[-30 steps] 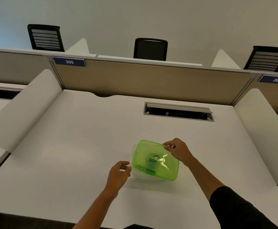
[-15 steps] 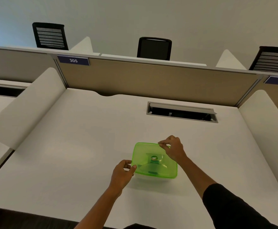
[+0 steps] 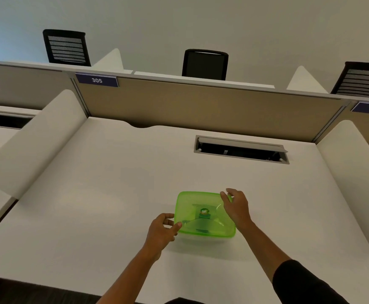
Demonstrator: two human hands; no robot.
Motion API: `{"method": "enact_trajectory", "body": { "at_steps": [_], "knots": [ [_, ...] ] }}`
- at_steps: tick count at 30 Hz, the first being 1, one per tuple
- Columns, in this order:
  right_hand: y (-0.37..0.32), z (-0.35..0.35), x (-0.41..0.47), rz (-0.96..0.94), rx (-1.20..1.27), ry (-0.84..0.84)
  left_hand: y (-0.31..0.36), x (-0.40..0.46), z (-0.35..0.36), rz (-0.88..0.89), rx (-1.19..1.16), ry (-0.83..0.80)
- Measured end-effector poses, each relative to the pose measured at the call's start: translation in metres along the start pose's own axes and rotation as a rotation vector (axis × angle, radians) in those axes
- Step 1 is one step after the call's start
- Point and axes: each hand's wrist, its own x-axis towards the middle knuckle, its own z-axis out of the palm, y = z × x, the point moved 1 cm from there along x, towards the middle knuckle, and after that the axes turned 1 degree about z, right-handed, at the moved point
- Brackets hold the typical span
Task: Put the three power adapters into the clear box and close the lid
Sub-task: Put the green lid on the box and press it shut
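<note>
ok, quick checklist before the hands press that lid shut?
1. Green lid sits over the box: ok.
2. Lid level on the rim all round: cannot tell.
3. Left hand at the near-left corner: ok.
4. Right hand at the far-right corner, fingers spread: ok.
5. Three adapters inside: cannot tell; only dark shapes show through the lid.
6. No adapter lying out on the desk: ok.

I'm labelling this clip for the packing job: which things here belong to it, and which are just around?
Job:
green lid sitting on the clear box
left hand at its near-left corner
right hand at its far-right corner

Just around:
desk
cable hatch
three chairs
sign 305
</note>
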Motion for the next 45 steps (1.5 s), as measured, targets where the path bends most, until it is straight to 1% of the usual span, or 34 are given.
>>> {"method": "enact_trajectory", "body": {
  "at_steps": [2, 4, 7, 11, 17, 29, 34, 39, 45],
  "knots": [
    [0.004, -0.002, -0.006, 0.109, 0.094, 0.021, -0.001, 0.002, 0.0, -0.01, -0.019, -0.007],
    [0.007, -0.005, -0.01, 0.179, 0.206, 0.046, -0.001, 0.003, 0.0, -0.02, -0.033, -0.011],
    [0.008, -0.009, -0.012, 0.221, 0.291, 0.086, -0.001, 0.004, 0.001, -0.028, -0.04, -0.022],
    [0.011, -0.01, -0.012, 0.255, 0.359, 0.095, 0.0, 0.005, 0.002, -0.038, -0.045, -0.028],
    [0.019, -0.007, -0.007, 0.284, 0.396, 0.108, 0.001, 0.006, 0.005, -0.068, -0.06, -0.026],
    [0.013, -0.009, -0.012, 0.279, 0.326, 0.109, 0.001, 0.004, 0.004, -0.108, -0.07, -0.046],
    [0.024, -0.019, -0.038, 0.353, 0.369, 0.006, 0.001, 0.006, 0.0, -0.127, -0.097, -0.081],
    [0.047, -0.042, -0.073, 0.369, 0.473, -0.162, 0.001, 0.006, 0.001, -0.136, -0.105, -0.079],
    [0.055, -0.055, -0.092, 0.427, 0.639, -0.27, 0.004, 0.007, 0.001, -0.124, -0.101, -0.099]
  ]
}}
